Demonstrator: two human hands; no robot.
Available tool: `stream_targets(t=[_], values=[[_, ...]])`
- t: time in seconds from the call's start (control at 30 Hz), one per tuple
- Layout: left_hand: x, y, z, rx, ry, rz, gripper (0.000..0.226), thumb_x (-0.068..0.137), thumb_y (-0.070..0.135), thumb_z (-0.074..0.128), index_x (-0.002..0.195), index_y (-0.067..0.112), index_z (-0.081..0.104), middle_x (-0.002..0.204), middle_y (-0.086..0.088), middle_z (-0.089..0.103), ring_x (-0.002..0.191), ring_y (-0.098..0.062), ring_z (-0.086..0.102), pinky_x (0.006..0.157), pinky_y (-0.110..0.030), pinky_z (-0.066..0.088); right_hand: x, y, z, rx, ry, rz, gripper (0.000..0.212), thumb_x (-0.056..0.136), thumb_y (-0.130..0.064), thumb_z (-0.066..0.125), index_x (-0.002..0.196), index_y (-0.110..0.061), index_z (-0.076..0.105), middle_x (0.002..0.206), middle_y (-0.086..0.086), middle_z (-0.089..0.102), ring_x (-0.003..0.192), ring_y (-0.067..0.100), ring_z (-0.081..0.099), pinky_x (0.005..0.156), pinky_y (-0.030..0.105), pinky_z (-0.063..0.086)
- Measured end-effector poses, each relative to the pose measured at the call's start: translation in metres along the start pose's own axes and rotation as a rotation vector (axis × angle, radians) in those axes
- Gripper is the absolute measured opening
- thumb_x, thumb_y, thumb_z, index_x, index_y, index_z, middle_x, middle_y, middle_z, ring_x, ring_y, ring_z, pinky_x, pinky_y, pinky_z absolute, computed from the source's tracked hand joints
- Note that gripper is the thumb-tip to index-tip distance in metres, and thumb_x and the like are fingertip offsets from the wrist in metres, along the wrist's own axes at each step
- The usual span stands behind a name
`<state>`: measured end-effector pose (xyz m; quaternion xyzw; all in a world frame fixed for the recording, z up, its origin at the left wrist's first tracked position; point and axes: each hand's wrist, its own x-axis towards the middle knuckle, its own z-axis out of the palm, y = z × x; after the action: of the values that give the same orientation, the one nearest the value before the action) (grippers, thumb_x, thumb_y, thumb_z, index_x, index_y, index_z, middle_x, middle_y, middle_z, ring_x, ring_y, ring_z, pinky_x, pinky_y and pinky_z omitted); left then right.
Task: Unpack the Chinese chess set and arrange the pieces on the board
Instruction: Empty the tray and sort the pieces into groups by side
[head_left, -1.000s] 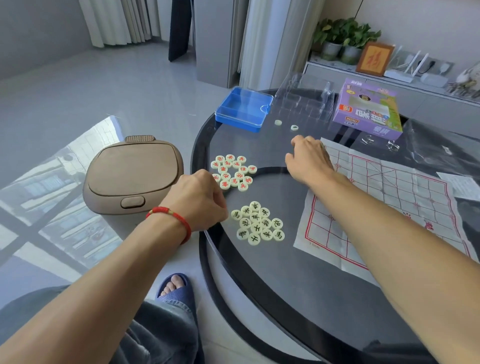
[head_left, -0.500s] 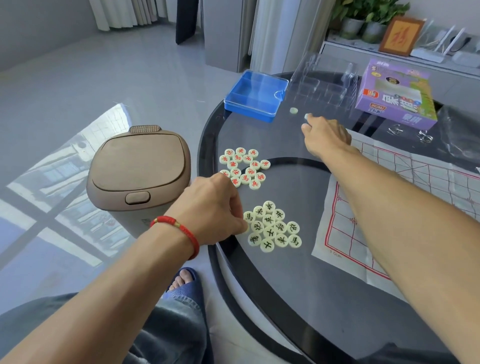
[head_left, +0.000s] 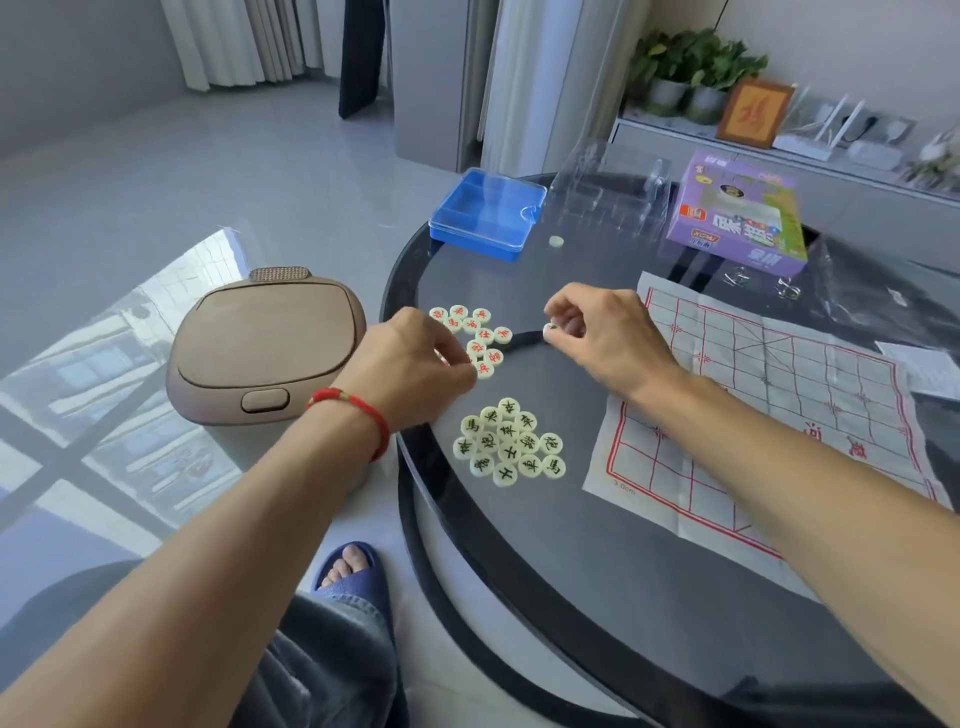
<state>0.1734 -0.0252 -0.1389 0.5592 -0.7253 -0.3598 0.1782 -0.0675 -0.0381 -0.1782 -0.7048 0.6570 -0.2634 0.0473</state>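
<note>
Your right hand (head_left: 597, 338) pinched one piece (head_left: 549, 329) in its fingers (head_left: 563, 317), carried toward the sorted piles. Your left hand (head_left: 415, 364), fingers curled, touched the red pile (head_left: 475, 338), probably to gather it. The board (head_left: 769, 415) lay bare on the desk (head_left: 597, 571).
</note>
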Motion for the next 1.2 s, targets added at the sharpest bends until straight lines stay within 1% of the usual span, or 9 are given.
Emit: stream_targets(t=[0.13,0.23,0.33,0.47,0.53,0.7,0.83,0.97,1.2], values=[[0.001,0.007,0.011,-0.246,-0.007,0.008,0.01,0.09,0.017,0.068,0.093,0.013,0.076,0.074,-0.007,0.075,0.069,-0.023,0.074,0.072,-0.037,0.064,-0.025,-0.043,-0.014,0.166,-0.029,-0.19,0.023,0.088,-0.017,0.079,0.109,-0.015,0.07,0.091,-0.005,0.071,0.078,0.004,0.067,0.073,0.012,0.053],[0.001,0.008,0.013,-0.467,-0.056,-0.027,0.01,0.092,0.004,0.067,0.098,0.001,0.073,0.085,-0.022,0.075,0.081,-0.032,0.075,0.079,-0.04,0.063,-0.037,-0.062,-0.012,0.18,-0.021,-0.286,0.027,0.087,-0.009,0.077,0.112,-0.012,0.069,0.093,-0.004,0.07,0.079,0.007,0.067,0.076,0.02,0.057],[0.001,0.005,0.007,-0.552,-0.062,-0.073,0.012,0.091,0.004,0.07,0.098,-0.005,0.072,0.088,-0.026,0.074,0.072,-0.027,0.073,0.078,-0.038,0.063,-0.039,-0.066,-0.011,0.198,-0.027,-0.343,0.028,0.087,-0.01,0.078,0.114,-0.01,0.069,0.095,-0.002,0.07,0.081,0.009,0.067,0.078,0.022,0.057],[0.004,-0.006,0.001,-0.108,0.042,-0.021,0.006,0.086,0.015,0.073,0.082,0.014,0.077,0.076,-0.006,0.076,0.069,-0.018,0.072,0.068,-0.03,0.062,-0.018,-0.049,-0.007,0.095,-0.042,-0.248,0.028,0.093,-0.043,0.067,0.108,-0.019,0.069,0.094,-0.007,0.071,0.083,0.009,0.067,0.076,0.027,0.057],[0.004,-0.011,0.006,0.122,0.098,0.036,0.008,0.084,0.017,0.072,0.078,0.02,0.078,0.08,-0.001,0.075,0.076,-0.017,0.07,0.073,-0.032,0.061,0.004,-0.024,-0.003,-0.04,0.028,-0.062,0.018,0.093,-0.032,0.06,0.102,-0.019,0.07,0.095,-0.001,0.071,0.089,0.021,0.067,0.082,0.039,0.056],[0.012,-0.017,0.014,0.247,0.087,0.082,0.009,0.082,0.014,0.071,0.079,0.017,0.079,0.082,-0.004,0.073,0.079,-0.024,0.069,0.073,-0.038,0.061,0.043,0.023,0.016,-0.17,-0.035,0.336,0.039,0.099,-0.015,0.051,0.137,-0.011,0.058,0.129,0.014,0.061,0.121,0.033,0.056,0.098,0.04,0.046],[0.014,-0.02,0.01,0.287,0.063,0.105,0.008,0.082,0.013,0.074,0.08,0.019,0.079,0.082,-0.001,0.072,0.078,-0.022,0.069,0.073,-0.037,0.061,0.069,0.026,0.028,-0.194,-0.067,0.434,0.053,0.104,-0.023,0.043,0.157,-0.024,0.032,0.142,0.016,0.049,0.128,0.039,0.05,0.103,0.044,0.041],[0.014,-0.022,0.013,0.314,0.074,0.147,0.007,0.083,0.014,0.069,0.081,0.019,0.074,0.082,-0.002,0.069,0.08,-0.023,0.066,0.072,-0.039,0.058,0.094,0.027,0.032,-0.328,-0.13,0.465,0.055,0.106,-0.037,0.03,0.159,-0.044,0.015,0.138,0.016,0.057,0.125,0.043,0.051,0.099,0.045,0.041],[0.017,-0.022,0.015,0.35,0.054,0.171,0.01,0.084,0.013,0.068,0.08,0.019,0.074,0.081,0.001,0.068,0.077,-0.018,0.064,0.067,-0.032,0.057,0.097,0.039,0.03,-0.214,-0.069,0.445,0.042,0.104,-0.042,0.041,0.145,-0.039,0.053,0.142,0.013,0.059,0.127,0.04,0.054,0.102,0.044,0.045]])
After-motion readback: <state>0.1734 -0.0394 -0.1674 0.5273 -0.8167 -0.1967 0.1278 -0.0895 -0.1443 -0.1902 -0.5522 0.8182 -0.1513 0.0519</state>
